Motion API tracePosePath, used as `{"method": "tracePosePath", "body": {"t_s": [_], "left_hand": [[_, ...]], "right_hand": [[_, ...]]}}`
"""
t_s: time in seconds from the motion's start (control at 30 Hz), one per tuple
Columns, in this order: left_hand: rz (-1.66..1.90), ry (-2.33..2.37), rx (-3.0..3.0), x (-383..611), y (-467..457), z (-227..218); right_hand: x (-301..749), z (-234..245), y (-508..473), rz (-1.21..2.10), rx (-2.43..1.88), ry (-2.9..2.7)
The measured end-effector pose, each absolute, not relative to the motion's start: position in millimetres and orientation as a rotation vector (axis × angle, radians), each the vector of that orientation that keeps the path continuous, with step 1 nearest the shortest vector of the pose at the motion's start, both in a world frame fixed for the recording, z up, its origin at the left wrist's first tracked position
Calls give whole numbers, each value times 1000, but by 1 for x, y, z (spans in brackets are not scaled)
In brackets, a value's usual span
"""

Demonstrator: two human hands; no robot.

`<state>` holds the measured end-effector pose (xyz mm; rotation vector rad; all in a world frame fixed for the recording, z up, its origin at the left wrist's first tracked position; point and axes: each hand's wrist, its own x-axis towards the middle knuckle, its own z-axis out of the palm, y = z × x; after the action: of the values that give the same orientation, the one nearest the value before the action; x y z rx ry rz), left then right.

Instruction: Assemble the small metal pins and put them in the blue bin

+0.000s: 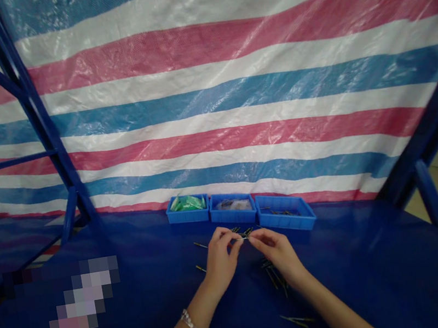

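The left hand and the right hand are pinched closed on one thin rod, which lies crosswise between them, equally near both.

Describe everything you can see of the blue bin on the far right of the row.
The rightmost bin is blue and looks like moulded plastic: rectangular, open-topped, with ribbed walls. It stands upright, angled, on the dark blue tabletop, beside the middle bin; whether they touch is unclear. Some thin, dark pieces lie inside. The right hand is near but apparently not touching it.
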<state>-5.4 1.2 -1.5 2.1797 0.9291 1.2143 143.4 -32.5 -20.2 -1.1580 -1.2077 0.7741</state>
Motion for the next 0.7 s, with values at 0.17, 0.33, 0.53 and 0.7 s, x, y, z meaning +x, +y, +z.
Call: {"method": "tracePosePath", "body": {"t_s": [0.17, 0.33, 0.53, 0.7], "left_hand": [[1257, 909, 2158, -5, 2, -1], [1253, 922, 2165, -5, 4, -4], [1248, 908, 2185, -6, 5, -5], [1228, 908, 2201, -6, 6, -6]], "right_hand": [[147, -27, -28, 669, -1196, -1324], [146, -26, -30, 599, -1264, -1351], [146, -22, -31, 548, -1290, -1366], [147, -19, -32, 525, -1265, -1348]]}}
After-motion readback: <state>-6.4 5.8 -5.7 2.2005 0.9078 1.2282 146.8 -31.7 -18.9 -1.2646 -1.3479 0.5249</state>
